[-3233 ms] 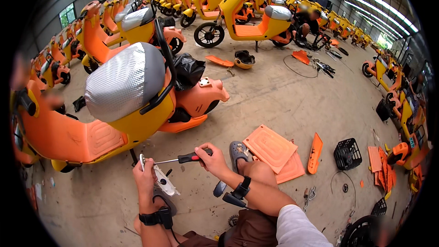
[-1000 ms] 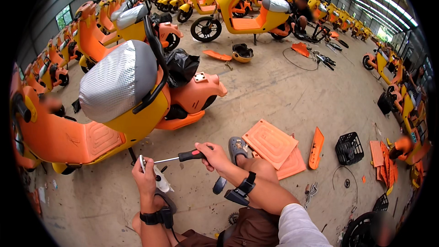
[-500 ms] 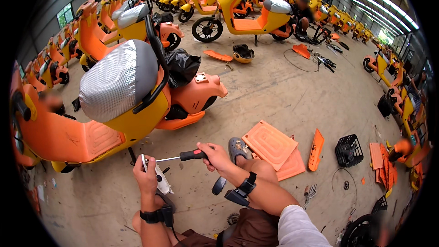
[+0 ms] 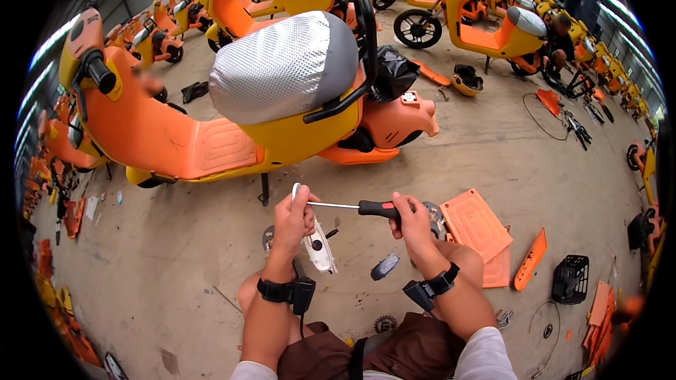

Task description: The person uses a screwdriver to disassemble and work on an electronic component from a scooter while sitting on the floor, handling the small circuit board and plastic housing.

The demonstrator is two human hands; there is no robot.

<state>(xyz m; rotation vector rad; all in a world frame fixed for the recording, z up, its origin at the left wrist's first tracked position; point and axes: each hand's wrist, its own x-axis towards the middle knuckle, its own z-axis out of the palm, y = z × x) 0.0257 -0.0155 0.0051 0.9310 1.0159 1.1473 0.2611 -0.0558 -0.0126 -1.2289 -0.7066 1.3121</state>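
Note:
My left hand (image 4: 291,225) is closed around a long white plastic part (image 4: 321,255) with a dark round hole near its lower end. My right hand (image 4: 414,219) grips the black-and-red handle of a screwdriver (image 4: 376,208). Its metal shaft points left, and the tip meets the white part's upper end by my left fingertips; the exact contact is hidden. Just beyond both hands stands a yellow-and-orange scooter (image 4: 303,142) on its kickstand, with a silver cover (image 4: 278,67) over the seat. A small grey-blue oblong piece (image 4: 385,267) lies on the floor between my forearms.
Orange panels (image 4: 476,226) and a narrow orange strip (image 4: 530,259) lie to the right, near a black basket (image 4: 570,279). Farther off are a yellow helmet (image 4: 467,81), rows of scooters and a crouching person (image 4: 560,46). A small toothed ring (image 4: 385,324) sits near my lap.
My view has swung left, so the scooter and floor things appear farther right. Both hands keep their hold on the white part and the screwdriver, whose shaft stays against the part's upper end.

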